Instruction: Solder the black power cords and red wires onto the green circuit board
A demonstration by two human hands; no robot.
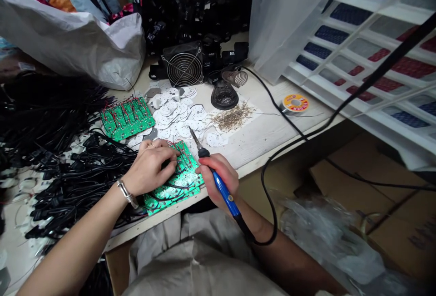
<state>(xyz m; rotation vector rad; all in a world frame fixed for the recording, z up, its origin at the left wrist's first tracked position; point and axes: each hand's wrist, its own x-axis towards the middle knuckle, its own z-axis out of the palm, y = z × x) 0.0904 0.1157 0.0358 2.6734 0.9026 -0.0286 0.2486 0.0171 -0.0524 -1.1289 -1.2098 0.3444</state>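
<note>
My right hand [220,179] is closed around the blue handle of a soldering iron [225,194], whose bare metal tip points up and away over the table. Under my left hand [153,164] lies a green circuit board panel [184,175] at the table's front edge, with thin red and black wires on it. The left fingers are bent and drawn together over the board's upper part; what they pinch is hidden. Farther back on the left sits a second green circuit board panel [127,119], with many red and black wires standing on it.
White round discs [177,114] lie piled beyond the boards. Black cables [85,173] heap up at left. Behind stand a fan [185,66] and a soldering iron stand [225,95]. A solder spool [295,103] and a white crate [361,60] are at right; the iron's cord [272,196] loops over the edge.
</note>
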